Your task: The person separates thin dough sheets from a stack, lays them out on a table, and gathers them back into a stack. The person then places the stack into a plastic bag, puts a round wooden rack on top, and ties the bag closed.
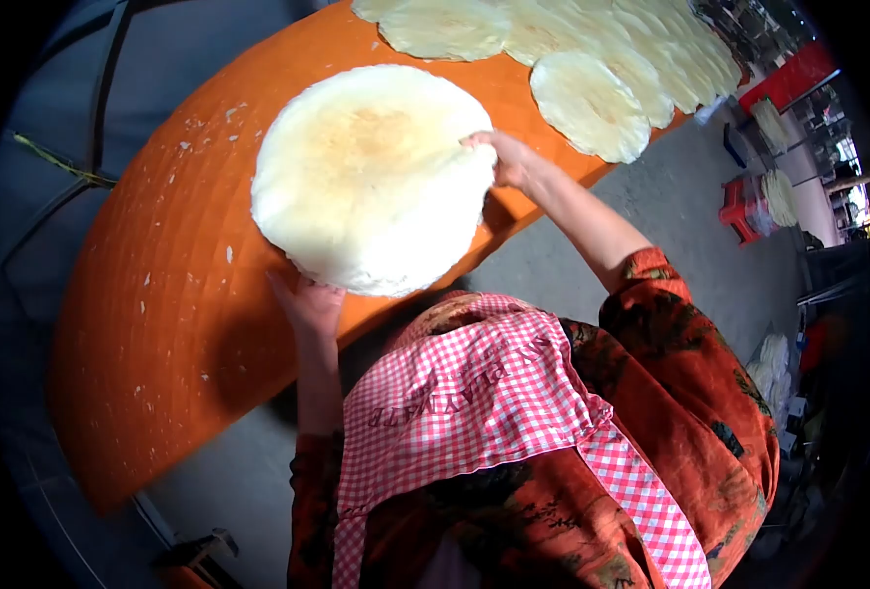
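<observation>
Currently, the round flatbread [376, 177] is lying between both hands over the orange table [160, 324], showing no long axis. The right hand [504, 162] is pinching its right rim; the left hand [311, 302] is underlapping its near rim, finger closure unreadable from here.

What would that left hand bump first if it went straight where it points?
Probably the underside of the big pale disc: the left hand is at its near edge and seems to point beneath it, though depth is unclear there.
</observation>
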A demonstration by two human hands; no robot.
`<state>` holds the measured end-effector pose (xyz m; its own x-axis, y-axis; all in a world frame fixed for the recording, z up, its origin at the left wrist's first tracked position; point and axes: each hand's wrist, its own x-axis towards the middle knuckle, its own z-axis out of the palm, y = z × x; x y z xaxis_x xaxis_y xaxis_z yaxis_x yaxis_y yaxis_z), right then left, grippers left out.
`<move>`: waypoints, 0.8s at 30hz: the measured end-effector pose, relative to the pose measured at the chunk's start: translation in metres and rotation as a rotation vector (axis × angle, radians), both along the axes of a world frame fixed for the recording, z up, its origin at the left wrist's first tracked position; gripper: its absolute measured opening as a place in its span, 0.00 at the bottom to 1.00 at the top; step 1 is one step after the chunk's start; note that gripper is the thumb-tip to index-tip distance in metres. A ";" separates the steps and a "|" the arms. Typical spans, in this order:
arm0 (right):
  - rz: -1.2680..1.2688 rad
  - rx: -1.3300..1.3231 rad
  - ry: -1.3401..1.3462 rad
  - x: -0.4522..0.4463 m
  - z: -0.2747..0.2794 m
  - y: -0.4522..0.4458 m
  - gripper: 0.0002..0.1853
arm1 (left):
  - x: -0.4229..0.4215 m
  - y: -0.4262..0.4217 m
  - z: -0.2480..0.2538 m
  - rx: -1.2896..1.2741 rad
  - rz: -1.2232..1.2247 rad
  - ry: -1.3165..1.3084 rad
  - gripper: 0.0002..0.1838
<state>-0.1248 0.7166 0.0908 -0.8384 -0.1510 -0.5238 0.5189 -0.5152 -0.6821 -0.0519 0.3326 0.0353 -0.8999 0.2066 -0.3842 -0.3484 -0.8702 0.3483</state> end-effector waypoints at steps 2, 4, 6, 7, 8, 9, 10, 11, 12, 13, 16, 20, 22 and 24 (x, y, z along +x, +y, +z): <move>0.112 -0.047 -0.004 0.004 -0.040 0.014 0.31 | -0.020 -0.016 -0.006 -0.035 -0.010 -0.035 0.54; 0.115 -0.029 0.040 0.028 -0.043 0.011 0.29 | -0.030 -0.017 -0.003 -0.124 -0.053 -0.017 0.52; 0.130 -0.033 0.085 0.034 -0.033 0.012 0.33 | -0.036 -0.023 0.005 -0.278 -0.134 0.062 0.49; 0.153 -0.054 0.105 0.035 -0.033 0.015 0.35 | -0.040 -0.026 0.010 -0.383 -0.111 0.057 0.47; 0.173 -0.073 0.126 0.033 -0.032 0.016 0.37 | -0.044 -0.026 0.016 -0.488 -0.089 0.055 0.44; 0.145 -0.119 0.124 0.030 -0.031 0.016 0.38 | -0.052 -0.023 0.020 -0.588 -0.073 0.059 0.42; 0.110 -0.160 0.124 0.027 -0.028 0.017 0.39 | -0.059 -0.022 0.018 -0.588 -0.094 0.096 0.40; 0.069 -0.198 0.128 0.024 -0.023 0.020 0.40 | -0.066 -0.022 0.012 -0.584 -0.121 0.138 0.37; 0.043 -0.197 0.113 0.021 -0.017 0.024 0.40 | -0.073 -0.021 0.007 -0.578 -0.150 0.181 0.35; 0.020 -0.196 0.098 0.016 -0.011 0.026 0.41 | -0.078 -0.023 0.003 -0.575 -0.178 0.176 0.33; 0.064 -0.174 0.130 -0.001 0.000 0.020 0.41 | -0.083 -0.029 0.011 -0.605 -0.256 0.153 0.27; 0.159 -0.131 0.098 -0.019 0.005 0.025 0.42 | -0.080 -0.039 0.008 -0.963 -0.297 0.359 0.27; 0.169 -0.108 0.077 -0.016 0.011 0.025 0.40 | -0.072 -0.061 -0.011 -1.155 -0.326 0.513 0.28; 0.210 -0.112 0.082 -0.021 0.009 0.027 0.40 | -0.078 -0.072 -0.007 -1.111 -0.374 0.474 0.26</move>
<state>-0.1457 0.7435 0.0995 -0.8213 -0.3796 -0.4258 0.5681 -0.4765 -0.6709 -0.1301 0.2605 0.0284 -0.9530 0.2509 -0.1697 -0.1500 0.0956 0.9840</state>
